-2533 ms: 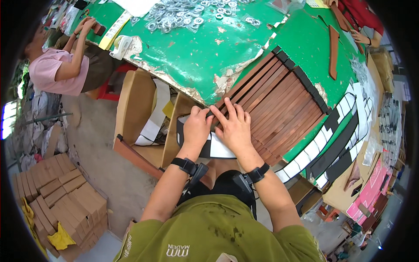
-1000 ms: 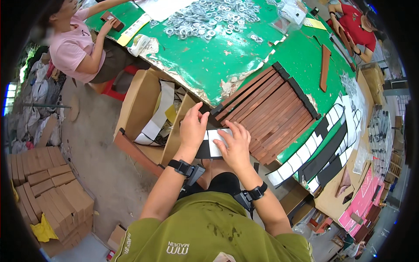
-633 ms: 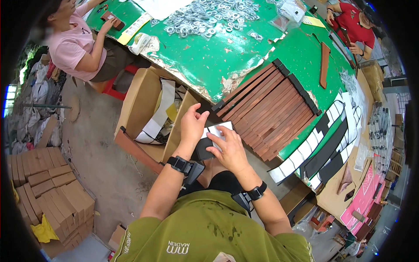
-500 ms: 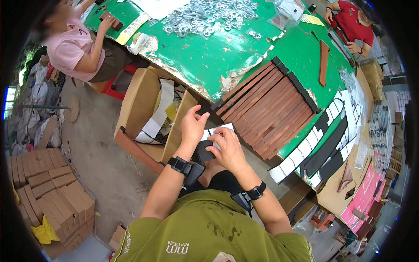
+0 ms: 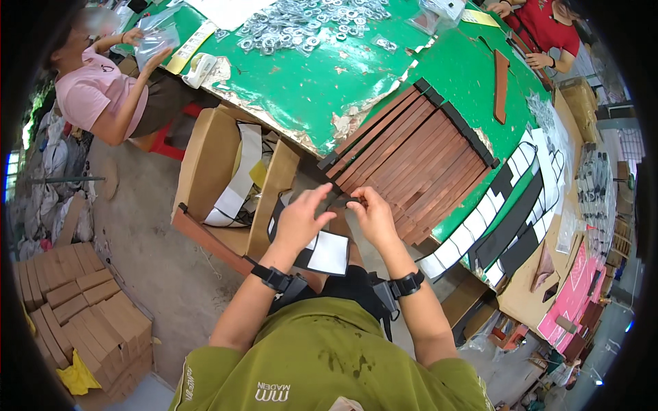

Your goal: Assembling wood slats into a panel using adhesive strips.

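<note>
Above my lap, my right hand [image 5: 373,218] pinches a small dark strip [image 5: 341,203] between thumb and fingertips. The strip's exact kind is too small to make out. My left hand [image 5: 299,220] is to its left, fingers stretched and thumb apart, near the strip's other end. Below the hands, a white piece with black edging [image 5: 329,253] lies on my thighs, partly behind my left wrist. Just beyond my right hand, reddish-brown wooden slats [image 5: 411,161] lie side by side on the table corner, with black caps on their ends.
An open cardboard box [image 5: 199,151] with white strips stands left of my hands, a brown slat [image 5: 205,236] along its near edge. The green table [image 5: 301,96] holds bagged metal rings [image 5: 308,24] and black-and-white strips [image 5: 504,212]. Two people work at far left and far right.
The black-and-white piece has gone from my hands to my lap. My right hand now pinches a dark strip. The person at left now holds a clear bag instead of a brown block.
</note>
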### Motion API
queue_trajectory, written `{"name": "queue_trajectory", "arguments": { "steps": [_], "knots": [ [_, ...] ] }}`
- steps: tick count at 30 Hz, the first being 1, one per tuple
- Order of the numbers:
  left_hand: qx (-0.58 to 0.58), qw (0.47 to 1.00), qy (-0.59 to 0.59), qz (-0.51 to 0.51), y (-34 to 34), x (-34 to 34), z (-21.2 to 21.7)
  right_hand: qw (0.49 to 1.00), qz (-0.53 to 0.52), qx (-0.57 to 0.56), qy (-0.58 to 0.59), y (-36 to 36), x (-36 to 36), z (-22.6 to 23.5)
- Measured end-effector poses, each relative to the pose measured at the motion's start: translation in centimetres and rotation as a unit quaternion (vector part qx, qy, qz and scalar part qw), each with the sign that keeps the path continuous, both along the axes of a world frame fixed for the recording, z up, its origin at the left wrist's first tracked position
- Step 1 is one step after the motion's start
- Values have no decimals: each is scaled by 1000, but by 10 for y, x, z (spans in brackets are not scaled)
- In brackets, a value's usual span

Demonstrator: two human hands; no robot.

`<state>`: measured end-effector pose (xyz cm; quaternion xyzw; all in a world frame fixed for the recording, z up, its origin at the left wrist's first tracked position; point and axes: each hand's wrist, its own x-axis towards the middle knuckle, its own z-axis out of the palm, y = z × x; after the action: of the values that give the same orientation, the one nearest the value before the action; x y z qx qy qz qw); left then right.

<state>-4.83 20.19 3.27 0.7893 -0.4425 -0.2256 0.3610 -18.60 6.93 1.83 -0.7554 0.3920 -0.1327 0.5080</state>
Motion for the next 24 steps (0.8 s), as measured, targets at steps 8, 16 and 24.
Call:
{"name": "queue_trajectory", "arguments": {
  "steps": [8, 16, 24],
  "knots": [
    [-14, 989, -145, 30, -18, -5, -3, 992, 42, 106, -59, -9, 20, -9],
    [23, 985, -151, 76, -37, 7, -15, 974, 2, -227, 3, -17, 35, -10],
    [40, 982, -159, 92, -57, 10, -27, 952, 83, -280, 95, -23, 38, -28]
  ]
}}
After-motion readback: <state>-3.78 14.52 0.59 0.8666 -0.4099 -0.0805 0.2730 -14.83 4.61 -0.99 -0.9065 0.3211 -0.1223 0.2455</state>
